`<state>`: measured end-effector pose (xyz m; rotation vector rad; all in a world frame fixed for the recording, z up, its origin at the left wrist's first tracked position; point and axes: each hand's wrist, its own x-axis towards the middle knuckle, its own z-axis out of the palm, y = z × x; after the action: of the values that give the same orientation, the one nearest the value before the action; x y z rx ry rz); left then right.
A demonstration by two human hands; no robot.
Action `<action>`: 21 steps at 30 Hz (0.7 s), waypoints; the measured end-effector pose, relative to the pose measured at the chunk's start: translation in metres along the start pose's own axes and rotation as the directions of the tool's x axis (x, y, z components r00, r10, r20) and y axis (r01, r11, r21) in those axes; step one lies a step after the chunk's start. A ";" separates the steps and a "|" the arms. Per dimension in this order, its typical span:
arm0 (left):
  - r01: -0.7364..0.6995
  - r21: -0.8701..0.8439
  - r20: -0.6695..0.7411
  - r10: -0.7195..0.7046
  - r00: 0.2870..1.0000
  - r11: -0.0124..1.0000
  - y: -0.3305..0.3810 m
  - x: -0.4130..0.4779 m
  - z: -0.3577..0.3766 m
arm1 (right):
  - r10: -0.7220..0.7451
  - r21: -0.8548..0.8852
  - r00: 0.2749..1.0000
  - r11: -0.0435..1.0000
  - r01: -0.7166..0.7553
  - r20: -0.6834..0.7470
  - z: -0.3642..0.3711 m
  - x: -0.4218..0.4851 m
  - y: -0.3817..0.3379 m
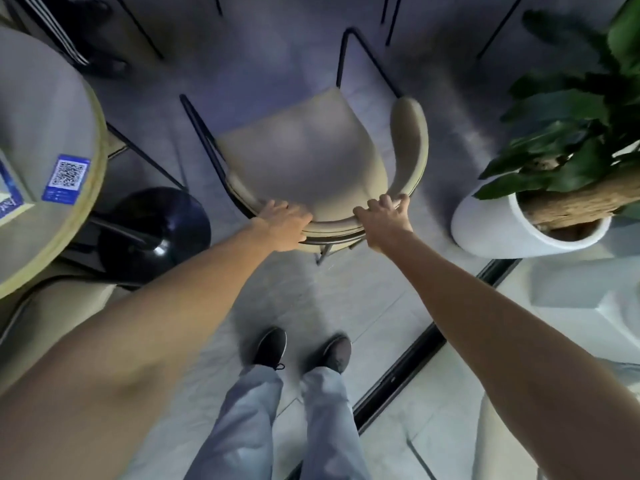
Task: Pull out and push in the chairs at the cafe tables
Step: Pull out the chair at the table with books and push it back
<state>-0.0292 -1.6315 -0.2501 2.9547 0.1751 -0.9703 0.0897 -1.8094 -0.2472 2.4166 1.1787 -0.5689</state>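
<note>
Both hands grip chair backrest — QR sticker unreadable.

Cream chair on black frame, blue QR sticker, white planter, green leaves

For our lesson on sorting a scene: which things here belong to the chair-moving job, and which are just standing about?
Part of the job:
chair
left hand
right hand
round table

Just standing about:
potted plant
QR sticker
</note>
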 end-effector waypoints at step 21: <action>0.118 -0.124 -0.110 -0.131 0.985 0.985 0.017 0.043 -0.005 | -0.127 -0.210 0.991 0.971 0.116 -0.039 0.002 0.088 0.063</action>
<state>0.0106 -1.6435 -0.2717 2.9226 0.4101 -0.7678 0.1892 -1.7892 -0.2833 2.2071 1.3448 -0.3986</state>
